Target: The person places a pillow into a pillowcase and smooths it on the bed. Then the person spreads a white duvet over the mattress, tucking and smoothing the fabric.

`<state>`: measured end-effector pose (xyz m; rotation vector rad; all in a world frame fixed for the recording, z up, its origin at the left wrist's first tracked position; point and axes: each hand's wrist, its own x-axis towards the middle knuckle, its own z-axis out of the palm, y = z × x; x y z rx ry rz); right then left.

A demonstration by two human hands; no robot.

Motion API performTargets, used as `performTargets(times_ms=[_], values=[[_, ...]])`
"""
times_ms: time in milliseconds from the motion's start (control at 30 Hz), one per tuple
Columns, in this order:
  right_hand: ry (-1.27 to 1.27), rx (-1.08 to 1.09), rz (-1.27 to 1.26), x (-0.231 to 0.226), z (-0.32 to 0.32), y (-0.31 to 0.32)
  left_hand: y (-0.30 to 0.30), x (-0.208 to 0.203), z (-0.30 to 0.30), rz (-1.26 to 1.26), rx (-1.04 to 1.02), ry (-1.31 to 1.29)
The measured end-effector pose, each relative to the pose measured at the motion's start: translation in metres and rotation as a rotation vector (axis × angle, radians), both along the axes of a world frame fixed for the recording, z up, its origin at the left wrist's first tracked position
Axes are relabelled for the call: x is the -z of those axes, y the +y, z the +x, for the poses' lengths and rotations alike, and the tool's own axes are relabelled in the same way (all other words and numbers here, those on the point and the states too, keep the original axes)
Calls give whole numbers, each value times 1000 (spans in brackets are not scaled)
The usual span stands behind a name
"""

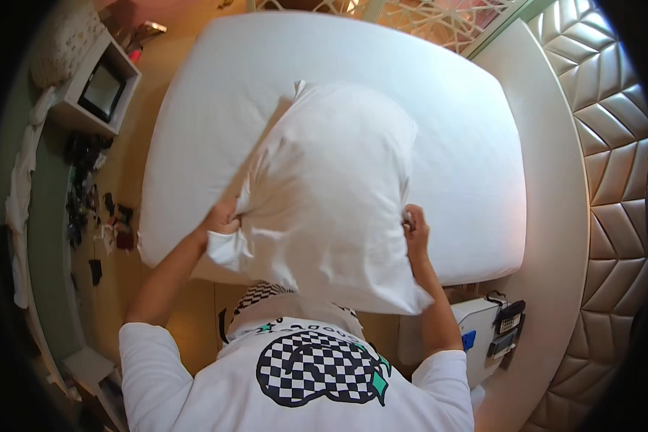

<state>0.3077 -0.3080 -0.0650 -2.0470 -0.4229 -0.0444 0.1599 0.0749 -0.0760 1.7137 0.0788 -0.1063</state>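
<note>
A plump pillow in a white pillowcase (331,187) is held up in front of me, over the near part of a bed with a smooth white sheet (194,115). My left hand (223,218) is closed round the pillow's left side, bunching the cloth; a loose flap of the case hangs below that fist. On the opposite side, my right hand (415,229) grips the pillow's right edge with curled fingers. The fabric is creased around both grips. One pillow corner points up at the far left, and the lower right corner overlaps my right forearm.
A padded bronze headboard wall (612,173) runs along the right. A white bedside cabinet (475,331) with small dark items stands at the near right. To the left are an open white cabinet (126,75) and several shoes or dark items (83,180) on the floor.
</note>
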Motion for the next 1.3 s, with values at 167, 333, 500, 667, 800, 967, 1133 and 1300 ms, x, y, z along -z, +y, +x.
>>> performTargets(times_ms=[167, 333, 500, 667, 800, 967, 1133, 1300], values=[[242, 1, -318, 108, -59, -18, -61, 98, -56, 496, 199, 271], [403, 423, -152, 138, -83, -15, -70, 140, -62, -147, -414, 497], [343, 583, -136, 139, -47, 12, -70, 130, 26, -16, -553, 537], [246, 562, -223, 130, -20, 16, -84, 137, 53, 235, -538, 488], [-21, 607, -118, 100, -40, 17, -91, 84, 25, 242, -635, 414], [416, 715, -646, 112, -62, 9, -96, 113, -3, 752, -631, 319], [-113, 244, -372, 70, -44, 78, -136, 73, 35, 805, -225, -268], [-195, -174, -692, 97, -43, 109, -175, 67, 13, 993, 289, 53]])
